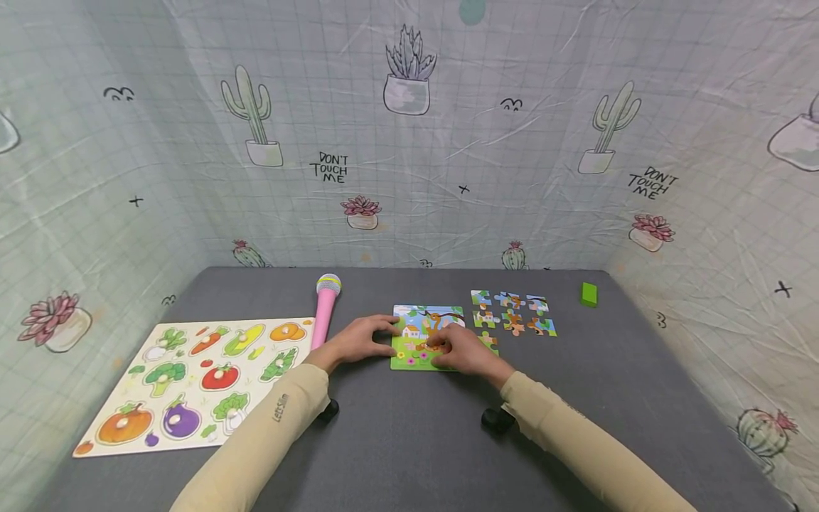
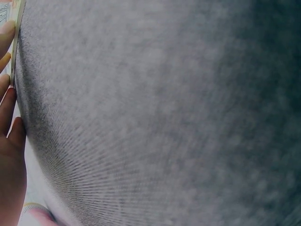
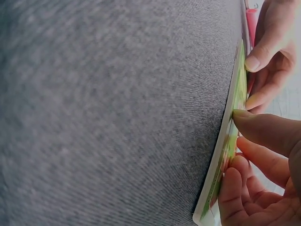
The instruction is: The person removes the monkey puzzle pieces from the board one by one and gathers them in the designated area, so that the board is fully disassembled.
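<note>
A jigsaw puzzle board (image 1: 402, 362) with a green border and an animal, house and flower picture lies on the grey table. My left hand (image 1: 365, 340) rests at its left edge, fingers and thumb spread apart along the rim. Over the board's right part is my right hand (image 1: 470, 352); its bent fingers and thumb touch the picture. In the right wrist view the thumb (image 3: 263, 129) lies near the board's front edge, apart from the fingertips, and no loose piece shows between them. The hand hides part of the picture.
Several loose jigsaw pieces (image 1: 513, 322) lie right of the board. A green block (image 1: 589, 294) is farther right. On the left are a pink toy microphone (image 1: 325, 306) and a vegetable picture board (image 1: 185, 348), partly covered by my left arm. A patterned cloth wall (image 1: 409, 178) encloses the table.
</note>
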Demonstrator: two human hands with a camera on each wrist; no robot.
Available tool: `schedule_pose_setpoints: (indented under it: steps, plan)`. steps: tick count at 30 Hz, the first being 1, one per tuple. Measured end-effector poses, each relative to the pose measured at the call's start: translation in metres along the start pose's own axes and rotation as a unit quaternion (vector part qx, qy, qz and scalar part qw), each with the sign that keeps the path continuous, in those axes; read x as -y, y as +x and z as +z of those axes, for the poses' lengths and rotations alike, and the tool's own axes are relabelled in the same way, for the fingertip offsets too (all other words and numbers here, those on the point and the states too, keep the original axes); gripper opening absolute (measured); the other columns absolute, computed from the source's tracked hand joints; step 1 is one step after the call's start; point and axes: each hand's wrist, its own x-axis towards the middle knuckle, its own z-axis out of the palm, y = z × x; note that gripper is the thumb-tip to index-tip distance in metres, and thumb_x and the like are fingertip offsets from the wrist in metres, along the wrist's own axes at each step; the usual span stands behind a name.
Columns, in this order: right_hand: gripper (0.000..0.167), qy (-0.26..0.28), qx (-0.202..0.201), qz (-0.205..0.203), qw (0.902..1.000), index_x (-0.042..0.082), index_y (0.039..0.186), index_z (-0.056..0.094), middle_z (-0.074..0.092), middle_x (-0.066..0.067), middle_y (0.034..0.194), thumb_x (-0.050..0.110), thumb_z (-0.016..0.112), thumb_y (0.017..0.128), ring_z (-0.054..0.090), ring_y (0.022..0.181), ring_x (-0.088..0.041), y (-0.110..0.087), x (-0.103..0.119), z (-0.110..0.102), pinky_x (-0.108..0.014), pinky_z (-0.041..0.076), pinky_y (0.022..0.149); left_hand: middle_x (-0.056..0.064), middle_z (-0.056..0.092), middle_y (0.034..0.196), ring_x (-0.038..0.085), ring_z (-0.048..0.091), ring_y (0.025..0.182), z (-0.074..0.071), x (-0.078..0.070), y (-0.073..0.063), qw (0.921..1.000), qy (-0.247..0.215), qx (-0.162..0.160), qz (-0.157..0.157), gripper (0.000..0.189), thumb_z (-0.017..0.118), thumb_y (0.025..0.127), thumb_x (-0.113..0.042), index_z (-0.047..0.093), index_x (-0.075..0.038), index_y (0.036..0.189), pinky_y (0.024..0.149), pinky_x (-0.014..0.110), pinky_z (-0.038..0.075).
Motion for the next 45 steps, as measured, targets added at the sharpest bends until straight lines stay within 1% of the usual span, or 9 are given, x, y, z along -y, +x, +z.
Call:
schedule_pose_setpoints:
  steps: [6,12,16,22,26,30,36,41,45]
  plan:
    - [0.031,-0.011,-0.003,0.0,0.9999,0.0,0.113,0.069,0.058,-0.012,0.101,0.005,0.074,0.083,0.056,0.084,-0.021,0.002,0.0,0.001,-0.034,0.049,0.075,0.013,0.049,0.145,0.031,0.042,0.136,0.0,0.0,0.0,1.0,0.001,0.003,-0.004,0.041,0.074,0.087,-0.026,0.068,-0.005,0.121,0.111,0.047,0.034]
    - [0.038,-0.031,-0.016,-0.029,0.999,0.002,0.12,0.064,0.056,-0.011,0.1,0.01,0.075,0.084,0.05,0.084,-0.019,0.002,-0.004,0.003,-0.033,0.044,0.072,0.011,0.048,0.146,0.031,0.041,0.137,0.0,0.0,0.0,1.0,0.002,0.005,-0.007,0.041,0.074,0.087,-0.027,0.068,-0.006,0.122,0.111,0.047,0.034]
    - [0.031,-0.021,-0.022,-0.048,0.9984,0.006,0.114,0.065,0.055,-0.011,0.1,0.009,0.074,0.085,0.051,0.086,-0.021,0.001,-0.005,0.003,-0.034,0.044,0.074,0.011,0.048,0.146,0.03,0.041,0.137,0.0,-0.001,0.0,1.0,0.002,0.005,-0.005,0.041,0.073,0.088,-0.027,0.067,-0.006,0.122,0.111,0.047,0.034]
    - [0.026,-0.007,-0.008,-0.072,0.9974,0.006,0.111,0.069,0.052,-0.011,0.1,0.006,0.072,0.086,0.052,0.086,-0.022,0.002,-0.006,0.001,-0.033,0.047,0.075,0.011,0.048,0.146,0.03,0.041,0.137,-0.001,-0.002,0.001,0.9999,0.002,0.009,-0.01,0.041,0.073,0.088,-0.026,0.067,-0.007,0.123,0.112,0.047,0.033]
    - [0.028,0.022,0.01,-0.066,0.9975,0.005,0.116,0.069,0.051,-0.012,0.106,0.007,0.071,0.088,0.053,0.09,-0.026,0.001,-0.005,-0.003,-0.036,0.049,0.08,0.011,0.048,0.147,0.03,0.04,0.138,-0.001,-0.002,0.001,0.9999,-0.001,0.011,-0.011,0.041,0.073,0.088,-0.026,0.067,-0.007,0.124,0.112,0.047,0.033]
    - [0.032,0.033,0.026,-0.06,0.9973,0.006,0.122,0.068,0.055,-0.011,0.11,0.01,0.07,0.091,0.051,0.089,-0.021,0.002,-0.007,-0.005,-0.035,0.047,0.079,0.011,0.048,0.147,0.03,0.041,0.137,-0.001,-0.001,0.001,0.9999,0.001,0.011,-0.009,0.041,0.073,0.088,-0.027,0.067,-0.007,0.123,0.112,0.047,0.033]
    - [0.032,0.068,0.043,-0.043,0.9958,0.005,0.124,0.066,0.064,-0.007,0.11,0.009,0.066,0.093,0.05,0.085,-0.017,0.004,-0.008,-0.01,-0.033,0.043,0.072,0.011,0.049,0.146,0.029,0.042,0.136,0.0,0.002,0.002,0.9999,0.008,0.009,-0.006,0.041,0.074,0.087,-0.029,0.068,-0.007,0.122,0.111,0.046,0.034]
    - [0.031,0.144,0.049,-0.002,0.9884,0.006,0.127,0.064,0.061,-0.009,0.122,0.008,0.06,0.096,0.056,0.1,-0.02,-0.002,-0.01,-0.014,-0.036,0.048,0.078,0.011,0.05,0.145,0.029,0.043,0.136,0.0,0.002,0.002,0.9999,0.012,0.007,-0.003,0.042,0.075,0.086,-0.029,0.068,-0.007,0.121,0.111,0.046,0.034]
    - [0.03,0.191,0.038,0.026,0.9806,0.005,0.127,0.063,0.059,-0.012,0.125,0.008,0.058,0.097,0.056,0.094,-0.025,-0.008,-0.014,-0.018,-0.037,0.049,0.072,0.012,0.05,0.144,0.029,0.044,0.135,-0.001,0.001,0.002,0.9999,0.013,0.005,-0.001,0.042,0.075,0.086,-0.028,0.068,-0.006,0.121,0.111,0.046,0.034]
